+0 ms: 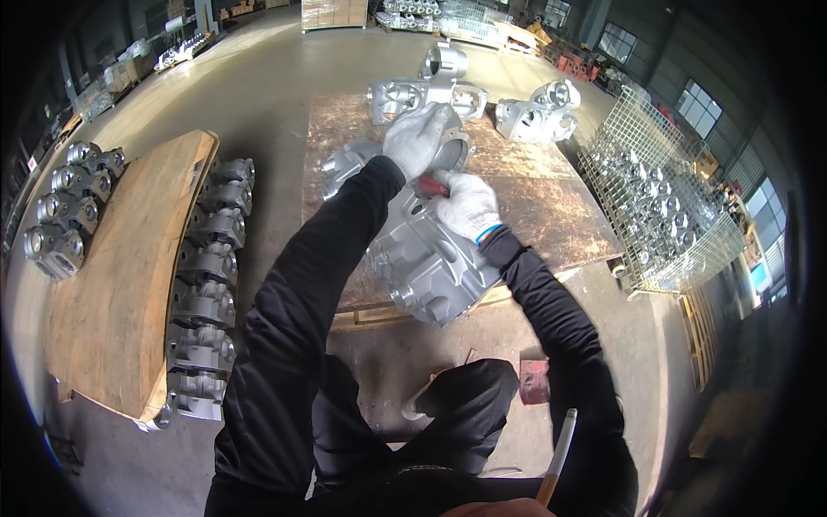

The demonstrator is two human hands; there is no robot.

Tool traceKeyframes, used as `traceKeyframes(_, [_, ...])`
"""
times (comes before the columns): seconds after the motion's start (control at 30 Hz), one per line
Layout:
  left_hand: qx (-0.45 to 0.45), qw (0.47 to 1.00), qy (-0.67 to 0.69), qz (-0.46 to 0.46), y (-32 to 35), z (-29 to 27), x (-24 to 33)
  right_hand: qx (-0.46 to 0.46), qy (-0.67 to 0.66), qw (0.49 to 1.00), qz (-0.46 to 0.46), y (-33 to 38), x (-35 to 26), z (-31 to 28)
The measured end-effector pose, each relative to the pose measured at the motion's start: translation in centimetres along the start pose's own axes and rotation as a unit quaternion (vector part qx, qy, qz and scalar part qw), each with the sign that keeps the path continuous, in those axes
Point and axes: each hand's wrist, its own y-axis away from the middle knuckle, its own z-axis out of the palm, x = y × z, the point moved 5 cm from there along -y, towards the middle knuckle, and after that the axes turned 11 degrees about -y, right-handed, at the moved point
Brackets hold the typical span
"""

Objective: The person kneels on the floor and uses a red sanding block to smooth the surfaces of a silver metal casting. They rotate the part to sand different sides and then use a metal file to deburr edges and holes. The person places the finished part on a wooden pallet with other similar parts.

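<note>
A large silver-grey metal casting (431,263) with round openings and ribs lies on the near side of the worn wooden table top (551,202). My left hand (418,138), in a white glove, grips the upper end of this casting beside a ring-shaped opening. In a white glove with a blue cuff, my right hand (468,207) is closed round a red handle (432,186) held against the casting, just below the left hand. The working end of that tool is hidden. More castings stand at the table's far edge, one (444,65) behind my left hand and another (541,112) farther right.
To the left, a wooden board (129,284) stands between rows of similar castings (202,319). A wire mesh cage (663,198) full of metal parts is at the right. A red block-like object (534,382) lies on the floor beside my legs.
</note>
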Motion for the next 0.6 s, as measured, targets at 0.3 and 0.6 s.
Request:
traceKeyframes(0.3, [-0.014,0.998,-0.024,0.048,-0.1,-0.2,-0.2,0.03,-0.626,0.755,0.193,0.2,1.7,1.3])
traceKeyframes(0.6, [0.006,0.999,-0.013,0.049,0.0,-0.5,0.7,0.035,0.181,0.979,-0.089,0.3,-0.6,-0.4])
